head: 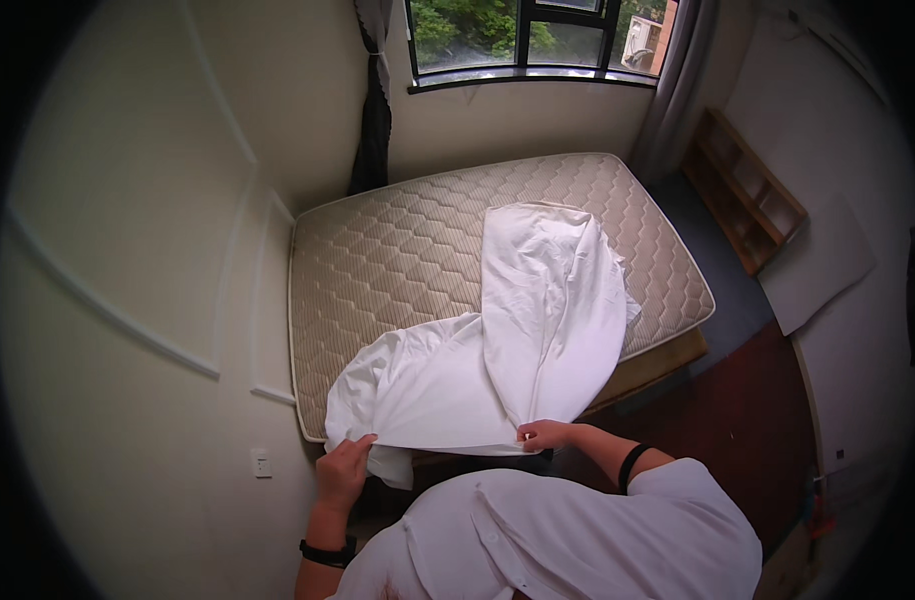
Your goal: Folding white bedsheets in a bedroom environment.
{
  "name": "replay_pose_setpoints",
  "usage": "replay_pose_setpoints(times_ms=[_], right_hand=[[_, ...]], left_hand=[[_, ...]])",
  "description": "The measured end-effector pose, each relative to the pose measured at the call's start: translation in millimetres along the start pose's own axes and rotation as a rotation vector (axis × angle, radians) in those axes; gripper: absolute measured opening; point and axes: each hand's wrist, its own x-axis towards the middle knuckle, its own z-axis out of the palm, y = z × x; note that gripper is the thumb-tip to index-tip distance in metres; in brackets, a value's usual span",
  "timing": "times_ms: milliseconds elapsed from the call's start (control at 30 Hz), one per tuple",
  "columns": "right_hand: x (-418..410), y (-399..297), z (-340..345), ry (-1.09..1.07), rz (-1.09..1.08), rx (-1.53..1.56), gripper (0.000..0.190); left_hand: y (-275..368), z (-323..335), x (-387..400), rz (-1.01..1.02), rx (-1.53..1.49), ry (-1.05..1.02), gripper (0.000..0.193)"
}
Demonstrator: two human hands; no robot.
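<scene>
A white sheet lies partly folded over itself across the near and right part of a beige quilted mattress. Its near edge is stretched between my two hands at the mattress's front side. My left hand pinches that edge near the left corner, where a loose flap hangs down. Farther right, my right hand grips the same edge beside the fold. The far end of the sheet rests flat on the mattress, wrinkled along its right side.
The wall on the left meets the mattress side and bears a socket. A window with curtains is at the back. A wooden shelf unit leans by the right wall. Dark red floor lies at the right.
</scene>
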Motion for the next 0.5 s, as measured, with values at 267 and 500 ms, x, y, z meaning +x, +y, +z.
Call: replay_pose_setpoints(times_ms=[267, 500], right_hand=[[15, -18, 20, -0.299, -0.11, -0.278, 0.035], [2, -32, 6, -0.284, -0.124, -0.26, 0.032]], left_hand=[[9, -9, 7, 0.054, -0.02, -0.046, 0.019], [5, -14, 4, 0.025, -0.001, -0.054, 0.018]])
